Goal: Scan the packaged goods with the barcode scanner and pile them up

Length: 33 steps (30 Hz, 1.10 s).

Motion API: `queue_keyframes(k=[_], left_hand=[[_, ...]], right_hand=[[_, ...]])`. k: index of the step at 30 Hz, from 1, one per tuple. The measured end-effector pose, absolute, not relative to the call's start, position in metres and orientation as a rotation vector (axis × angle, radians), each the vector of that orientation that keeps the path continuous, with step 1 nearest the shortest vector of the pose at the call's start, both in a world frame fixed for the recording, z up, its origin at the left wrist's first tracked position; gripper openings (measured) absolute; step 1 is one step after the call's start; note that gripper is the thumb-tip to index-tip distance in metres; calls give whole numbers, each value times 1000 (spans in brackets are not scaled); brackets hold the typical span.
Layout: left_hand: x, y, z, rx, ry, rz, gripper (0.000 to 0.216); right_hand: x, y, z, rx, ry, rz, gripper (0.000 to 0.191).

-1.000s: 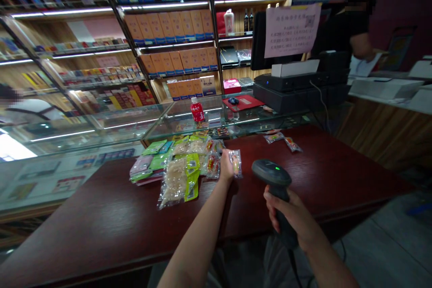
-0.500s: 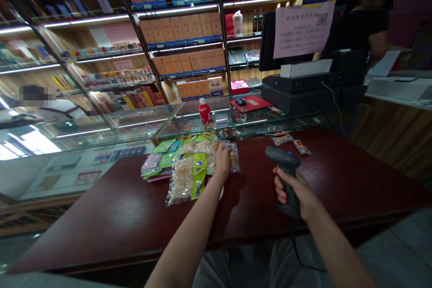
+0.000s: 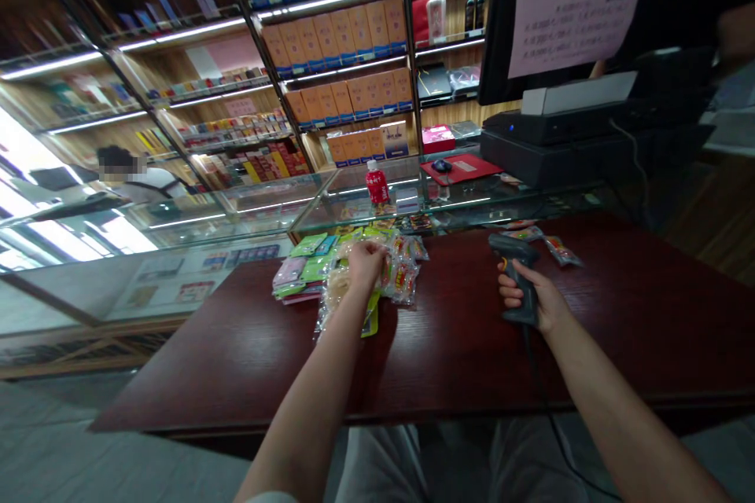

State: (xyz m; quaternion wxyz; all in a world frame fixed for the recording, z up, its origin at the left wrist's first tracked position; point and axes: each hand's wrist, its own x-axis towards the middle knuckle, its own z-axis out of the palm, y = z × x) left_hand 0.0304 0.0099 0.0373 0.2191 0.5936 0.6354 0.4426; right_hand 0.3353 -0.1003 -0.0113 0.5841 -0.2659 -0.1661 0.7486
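Note:
My right hand (image 3: 534,297) grips the handle of a black barcode scanner (image 3: 514,271), held upright just above the dark red counter (image 3: 472,346). My left hand (image 3: 366,261) reaches into a pile of snack packets (image 3: 348,271) on the counter, fingers curled on a clear packet (image 3: 394,273) with red print. Green and pink flat packets (image 3: 298,273) lie at the left of the pile. Two small packets (image 3: 551,245) lie beyond the scanner.
A glass display case (image 3: 265,208) runs behind the counter with a red bottle (image 3: 376,183) on it. A black till with a monitor and pink notice (image 3: 575,12) stands at the back right, a person behind it. Shelves of boxes fill the back wall. Another person is at far left.
My left hand has put the small packet back onto the pile and moved left into it. The scanner has moved further out over the counter, and my view has shifted closer.

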Motion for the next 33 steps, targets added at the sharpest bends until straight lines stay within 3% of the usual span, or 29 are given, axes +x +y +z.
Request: queue_keyframes(k=[10,21,33], left_hand=[[24,14,41,2115,2144,776,25],[25,3,38,2240,2175,907,25],[76,-7,44,2465,1925,949,22]], right_hand=[[341,-102,-16,-597,-407,1708,17],[337,-104,-14,-655,-446,1683,23],[344,-111,-3,-924,-561,1418,29]])
